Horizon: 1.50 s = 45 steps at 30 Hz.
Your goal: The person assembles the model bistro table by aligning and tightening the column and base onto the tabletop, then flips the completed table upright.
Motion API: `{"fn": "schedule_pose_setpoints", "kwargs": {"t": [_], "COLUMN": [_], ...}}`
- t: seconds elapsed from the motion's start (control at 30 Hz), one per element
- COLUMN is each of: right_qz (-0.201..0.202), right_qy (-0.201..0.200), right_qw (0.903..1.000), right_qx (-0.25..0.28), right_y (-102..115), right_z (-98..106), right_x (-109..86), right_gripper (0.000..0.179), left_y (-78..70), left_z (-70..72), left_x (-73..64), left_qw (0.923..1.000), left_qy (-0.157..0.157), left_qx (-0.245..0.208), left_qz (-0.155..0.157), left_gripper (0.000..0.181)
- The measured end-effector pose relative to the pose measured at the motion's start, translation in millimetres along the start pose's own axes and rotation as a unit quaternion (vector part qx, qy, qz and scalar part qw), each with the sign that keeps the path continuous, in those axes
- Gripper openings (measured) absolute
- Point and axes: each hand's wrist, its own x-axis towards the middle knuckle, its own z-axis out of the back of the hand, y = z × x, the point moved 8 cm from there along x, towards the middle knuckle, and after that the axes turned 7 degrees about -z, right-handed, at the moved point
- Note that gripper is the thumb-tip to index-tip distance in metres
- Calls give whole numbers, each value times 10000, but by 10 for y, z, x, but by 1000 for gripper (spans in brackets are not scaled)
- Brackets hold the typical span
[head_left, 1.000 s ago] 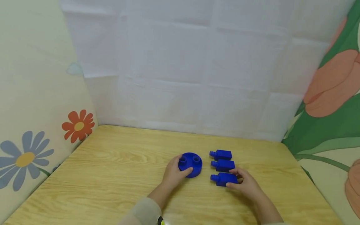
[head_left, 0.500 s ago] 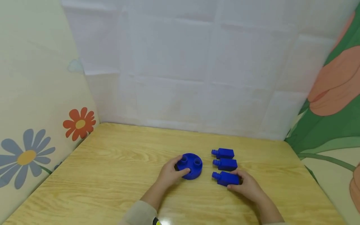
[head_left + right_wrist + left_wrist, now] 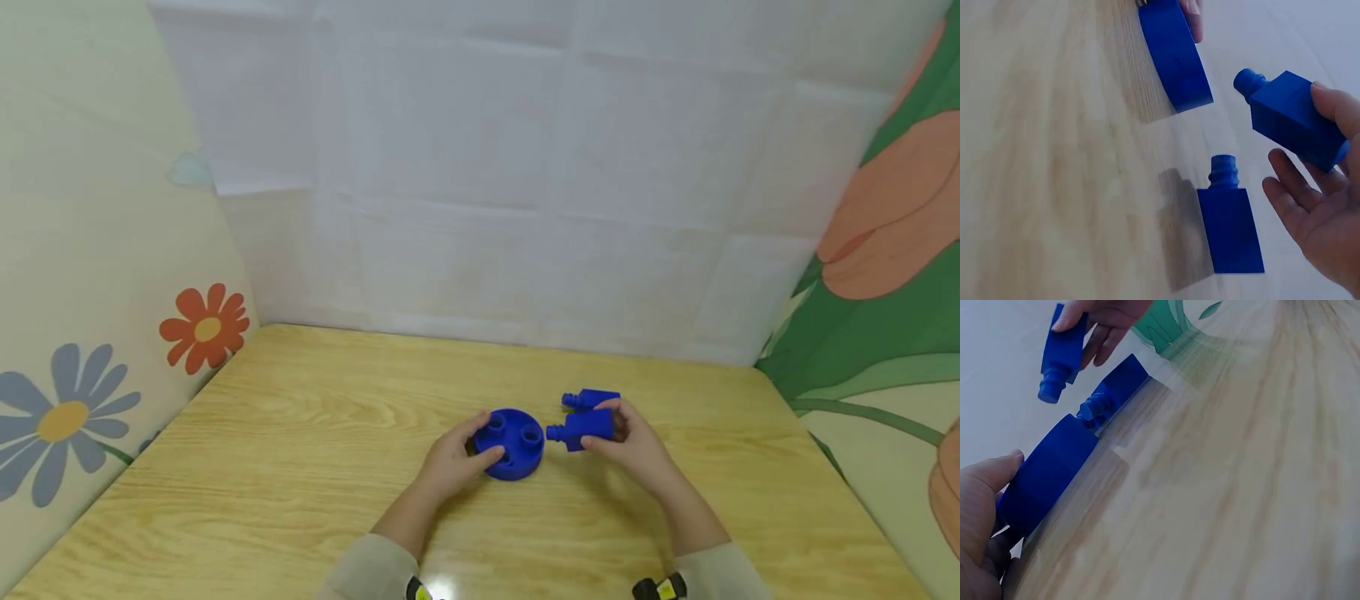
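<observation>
My right hand (image 3: 637,450) holds a blue bottle-shaped block (image 3: 1294,112) with a ridged neck, pinched between thumb and fingers. It is raised above the table, lying roughly level in the head view, its neck towards the base. A round blue base (image 3: 517,468) with a rim and raised ring sockets sits on the table. Around its left side my left hand (image 3: 453,457) grips it, the thumb over the near rim. Another blue block (image 3: 595,397) lies behind the held one. In the left wrist view two necks show on the table; the held block hides most of the middle block from the head view.
The pale wooden table (image 3: 300,467) carries the pieces. A white cloth (image 3: 450,208) hangs along its back edge. Flower-printed panels (image 3: 75,250) stand at the left and right sides.
My right hand has lifted the nearest block off the table and carried it away from me and slightly left. My left hand stays on the base.
</observation>
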Motion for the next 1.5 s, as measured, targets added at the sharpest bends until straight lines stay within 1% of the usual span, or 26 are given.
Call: {"fn": "schedule_pose_setpoints", "kwargs": {"t": [0.1, 0.2, 0.33, 0.5, 0.6, 0.8, 0.97, 1.1, 1.2, 1.33, 1.5], "right_qz": [150, 305, 452, 424, 313, 167, 184, 161, 195, 307, 291], "right_qy": [45, 61, 79, 235, 277, 216, 247, 272, 244, 228, 188], "right_qw": [9998, 9995, 9985, 9955, 9937, 9907, 9886, 9884, 9884, 9855, 9827], "right_qx": [94, 0, -294, -813, -1040, -1332, -1474, -1487, -1486, -1650, -1817], "right_y": [95, 171, 288, 400, 405, 392, 437, 462, 477, 495, 463], "right_z": [-71, -142, -227, -350, -404, -462, -518, -561, -587, -630, -663], "right_x": [75, 138, 215, 262, 274, 291, 309, 308, 309, 322, 352], "right_gripper": [48, 48, 52, 58, 59, 62, 63, 63, 62, 60, 60], "left_y": [-2, -14, -23, -24, -10, -4, -10, 0, 13, 10, 13], "left_z": [2, 3, 6, 7, -5, -13, -7, -9, -10, -7, -4], "left_x": [-7, -14, -18, -22, -27, -32, -33, -32, -35, -38, -29], "left_qw": [10000, 10000, 9998, 9998, 9998, 9997, 9997, 9998, 9998, 9998, 9998], "left_qy": [-25, 30, 132, 153, 163, 196, 179, 166, 153, 155, 138], "left_qx": [-44, 44, 140, 94, 28, -80, -127, -70, -105, -116, -110], "left_qz": [-29, -59, -9, 9, 64, 119, 87, 42, 69, 36, 56], "left_gripper": [59, 58, 56, 55, 56, 57, 57, 56, 56, 57, 56]}}
